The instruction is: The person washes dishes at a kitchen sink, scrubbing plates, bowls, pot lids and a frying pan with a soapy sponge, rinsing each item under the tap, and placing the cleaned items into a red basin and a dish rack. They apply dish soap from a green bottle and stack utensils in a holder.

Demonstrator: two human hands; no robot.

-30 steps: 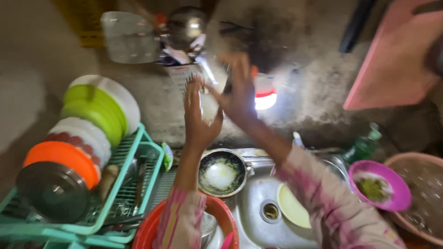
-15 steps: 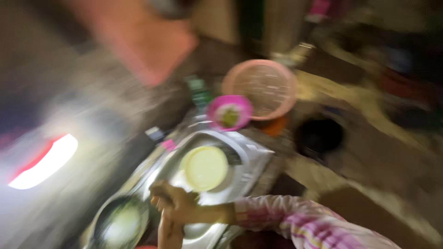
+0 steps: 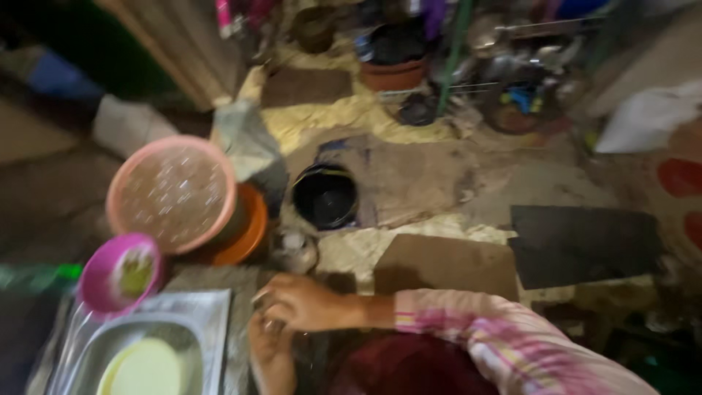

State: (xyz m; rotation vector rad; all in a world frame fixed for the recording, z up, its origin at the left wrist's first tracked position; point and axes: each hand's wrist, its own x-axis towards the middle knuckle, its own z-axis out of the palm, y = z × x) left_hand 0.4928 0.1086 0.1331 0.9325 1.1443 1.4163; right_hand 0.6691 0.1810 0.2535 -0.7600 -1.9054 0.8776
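Note:
My right hand reaches left from a pink-striped sleeve, its fingers curled. It lies across the fingertips of my left hand, which comes up from the bottom edge. The two hands touch just right of the steel sink. Blur hides whether anything is held between them. A pale yellow plate lies in the sink. A small purple bowl with green matter stands on the sink's far corner.
A pink basin of water sits on an orange tub behind the sink. On the floor are a black pot, a small pale jar, dark mats, and cluttered pots and utensils at the back.
The view has swung right, from the wall and dish rack to the floor. My hands have come down from in front of the wall and are now together beside the sink.

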